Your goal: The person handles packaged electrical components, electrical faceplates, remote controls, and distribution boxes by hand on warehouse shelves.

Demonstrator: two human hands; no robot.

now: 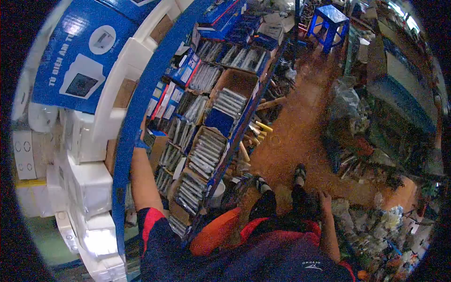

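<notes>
My left arm stretches forward along the blue shelf upright, and my left hand [143, 130] is at the shelf beside small blue, white and red boxes [170, 101]. Its fingers are mostly hidden, so a grip cannot be made out. Something blue shows at the wrist. Near it, open cardboard boxes hold rows of flat items in clear plastic wrap [205, 151]. My right hand [324, 201] hangs low at my side above the floor, fingers loosely extended, with nothing visible in it.
A blue stool [329, 27] stands at the far end of the brown floor aisle [293, 122]. Plastic bags [350, 101] and mixed parts are heaped on the right. White boxed units [89, 183] and a large blue carton [70, 61] are on the left. A white bucket [217, 193] is by the shelf.
</notes>
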